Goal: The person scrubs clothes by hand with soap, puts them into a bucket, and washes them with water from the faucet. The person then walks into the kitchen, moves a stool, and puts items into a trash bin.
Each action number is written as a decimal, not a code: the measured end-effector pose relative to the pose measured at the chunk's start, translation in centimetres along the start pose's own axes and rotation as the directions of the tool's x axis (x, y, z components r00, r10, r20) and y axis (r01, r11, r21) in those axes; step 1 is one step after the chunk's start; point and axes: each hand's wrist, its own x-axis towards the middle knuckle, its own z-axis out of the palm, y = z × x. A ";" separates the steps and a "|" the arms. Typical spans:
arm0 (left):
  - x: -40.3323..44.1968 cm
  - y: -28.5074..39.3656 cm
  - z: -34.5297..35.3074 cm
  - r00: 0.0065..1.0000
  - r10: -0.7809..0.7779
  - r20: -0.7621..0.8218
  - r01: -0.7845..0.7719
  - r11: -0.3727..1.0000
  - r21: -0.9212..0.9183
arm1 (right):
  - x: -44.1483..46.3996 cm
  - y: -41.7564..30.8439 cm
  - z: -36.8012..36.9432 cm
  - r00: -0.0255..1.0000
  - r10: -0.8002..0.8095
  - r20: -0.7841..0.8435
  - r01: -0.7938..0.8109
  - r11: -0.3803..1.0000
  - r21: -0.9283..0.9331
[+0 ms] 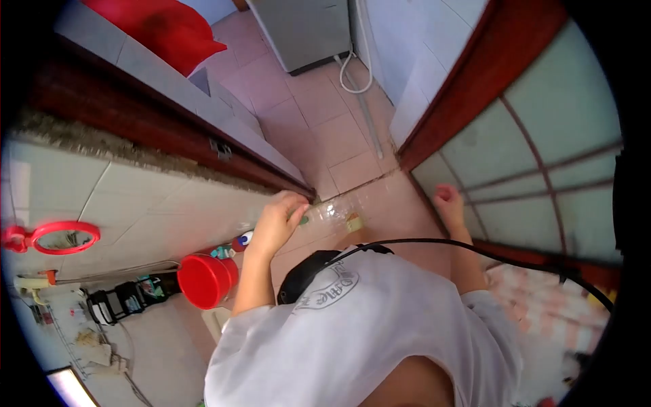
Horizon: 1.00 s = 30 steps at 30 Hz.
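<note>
My left hand [277,218] is near the lower end of the dark red door frame, its fingers bent toward the thumb. A small green spot shows by its fingertips, and a shiny, see-through patch [331,210] lies just to its right; I cannot tell whether the hand holds part of it. My right hand [449,201] is curled into a loose fist before the frosted glass door [502,156], with nothing visible in it. A small yellowish item [354,222] is low between the hands, above my feet.
A red bucket [207,281] and small bottles [245,238] stand by the left wall. A red-framed mirror [66,237] hangs there. Past the doorway are a grey appliance [305,34], a pale hose [369,122] and red cloth [159,27]. A black cable [468,243] crosses my front.
</note>
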 end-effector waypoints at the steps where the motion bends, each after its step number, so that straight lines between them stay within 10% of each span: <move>1: 2.2 0.0 -0.4 1.000 0.029 -0.011 -0.029 1.000 0.011 | 2.2 -1.3 1.5 0.997 -0.019 0.075 0.012 0.996 0.088; 10: 19.3 -0.3 -1.5 0.997 0.074 -0.009 -0.073 0.997 0.038 | 19.5 -5.6 9.6 0.914 -0.047 0.404 -0.045 0.975 0.216; 14: 24.3 -1.4 -3.0 0.994 -0.010 -0.110 0.028 0.986 0.164 | 30.0 -8.6 14.3 0.845 -0.102 0.525 -0.011 0.978 0.208; 24: 31.2 -2.9 -8.3 0.785 -0.531 -0.319 0.494 0.847 -0.195 | 44.2 -26.4 30.5 0.521 -0.193 0.831 -0.054 0.965 0.258; 30: 38.9 -11.4 -12.5 0.784 -0.514 -0.350 0.474 0.858 -0.197 | 50.9 -31.4 41.1 0.452 -0.240 0.859 -0.008 0.962 0.273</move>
